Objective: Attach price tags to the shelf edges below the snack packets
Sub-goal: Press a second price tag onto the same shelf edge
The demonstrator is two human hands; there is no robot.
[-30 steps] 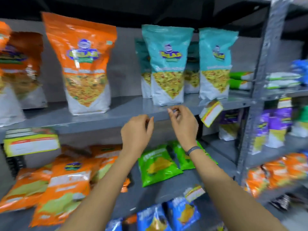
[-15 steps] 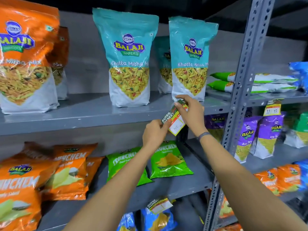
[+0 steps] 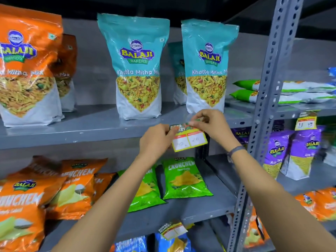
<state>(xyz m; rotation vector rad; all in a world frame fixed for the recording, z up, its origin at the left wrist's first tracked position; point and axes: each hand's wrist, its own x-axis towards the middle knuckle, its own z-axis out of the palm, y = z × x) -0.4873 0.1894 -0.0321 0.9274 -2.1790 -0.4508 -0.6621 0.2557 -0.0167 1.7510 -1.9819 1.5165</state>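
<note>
A person's two bare hands meet at the front edge of a grey metal shelf [image 3: 91, 135], both pinching a yellow-bordered paper price tag [image 3: 190, 140] printed "SUPER MARKET" with two white boxes carrying handwritten figures too faint to read. The left hand [image 3: 156, 140] grips the tag's left side between thumb and fingers; the right hand [image 3: 211, 124], a dark band [image 3: 236, 150] on its wrist, closes on the tag's upper right corner, where the paper folds over the shelf lip. The tag hangs slightly tilted against the shelf edge, just below and left of a teal Balaji "Khatta Mitha Mix" standing pouch [image 3: 207, 70]. A second teal pouch of the same kind [image 3: 138, 70] stands further left, and a large orange Balaji mix pouch [image 3: 27, 70] stands at the far left of the same shelf. On the shelf below lie green Crunchem chip packets [image 3: 184, 179] and a heap of orange Crunchem packets [image 3: 36, 197]. Another price tag [image 3: 171, 230] dangles crookedly from the lower shelf edge, above blue packets [image 3: 174, 242]. A perforated grey steel upright [image 3: 269, 79] separates this bay from the next, where purple Balaji pouches [image 3: 294, 151] stand under a further yellow tag [image 3: 306, 122].
</note>
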